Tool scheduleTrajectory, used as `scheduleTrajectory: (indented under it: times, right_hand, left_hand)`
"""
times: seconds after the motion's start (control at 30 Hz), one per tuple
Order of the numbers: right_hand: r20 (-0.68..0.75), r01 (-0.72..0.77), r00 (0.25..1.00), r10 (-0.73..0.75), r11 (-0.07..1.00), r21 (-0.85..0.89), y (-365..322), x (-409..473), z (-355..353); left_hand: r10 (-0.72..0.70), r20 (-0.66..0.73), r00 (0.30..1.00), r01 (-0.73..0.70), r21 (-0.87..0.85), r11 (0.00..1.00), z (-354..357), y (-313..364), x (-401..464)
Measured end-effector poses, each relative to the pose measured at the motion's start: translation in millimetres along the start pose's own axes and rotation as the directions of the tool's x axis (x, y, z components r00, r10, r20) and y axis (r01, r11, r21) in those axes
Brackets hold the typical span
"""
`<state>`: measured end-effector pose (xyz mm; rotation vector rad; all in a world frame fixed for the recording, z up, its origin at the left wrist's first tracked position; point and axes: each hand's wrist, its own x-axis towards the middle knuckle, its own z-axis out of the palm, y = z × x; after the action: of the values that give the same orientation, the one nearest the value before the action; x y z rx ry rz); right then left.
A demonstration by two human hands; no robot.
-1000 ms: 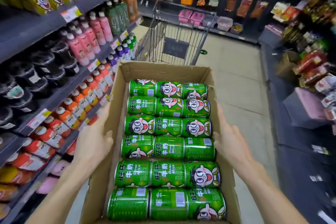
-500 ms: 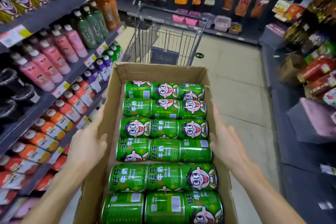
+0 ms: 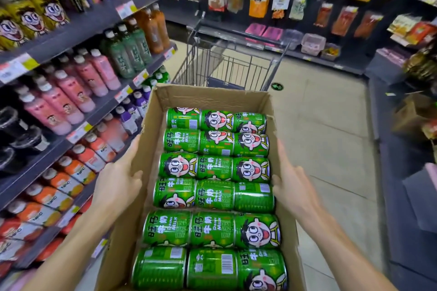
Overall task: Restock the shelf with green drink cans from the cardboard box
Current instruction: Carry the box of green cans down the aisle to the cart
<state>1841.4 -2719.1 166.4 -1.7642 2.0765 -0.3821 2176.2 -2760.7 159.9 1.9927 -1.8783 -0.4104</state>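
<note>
green drink cans (image 3: 214,194) are laid on their sides, three across in six rows, inside an open cardboard box (image 3: 208,95). the box is carried between the left hand (image 3: 118,182) and right hand (image 3: 292,186), fingers straight and together, pressed flat on its outer walls. drink shelves (image 3: 78,30) stand left, a shopping cart (image 3: 233,64) just beyond.

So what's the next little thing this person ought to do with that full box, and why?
Probably set the open brown cardboard box down, perhaps in the wire shopping cart just ahead. Both hands, left and right, are pressed against its side walls, so neither is free to lift out a green drink can.
</note>
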Motion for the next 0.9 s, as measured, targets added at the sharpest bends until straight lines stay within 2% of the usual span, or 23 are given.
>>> scheduleTrajectory:
  times: [0.17,0.43,0.57,0.7,0.9]
  right_hand:
    - [0.013,0.028,1.000,-0.028,1.000,0.008,1.6,33.5,-1.0]
    - [0.057,-0.008,0.998,0.005,0.999,0.054,-6.2,87.3,10.2]
    - [0.091,-0.051,0.995,0.044,0.995,0.084,-19.5,122.1,22.0]
    - [0.109,-0.121,0.988,0.109,0.987,0.103,-36.5,160.9,39.1]
    - [0.098,-0.208,0.976,0.194,0.963,0.170,-66.9,218.5,63.8]
  left_hand:
    - [0.001,-0.004,1.000,-0.001,0.022,1.000,7.5,2.7,27.8]
    - [0.034,0.029,0.999,-0.036,0.048,0.998,22.1,-7.3,92.7]
    - [0.058,0.037,0.998,-0.061,0.085,0.995,32.9,-26.0,138.7]
    - [0.078,0.105,0.991,-0.088,0.093,0.992,38.4,-44.9,194.4]
    - [0.139,0.144,0.980,-0.153,0.090,0.984,39.6,-64.5,283.7]
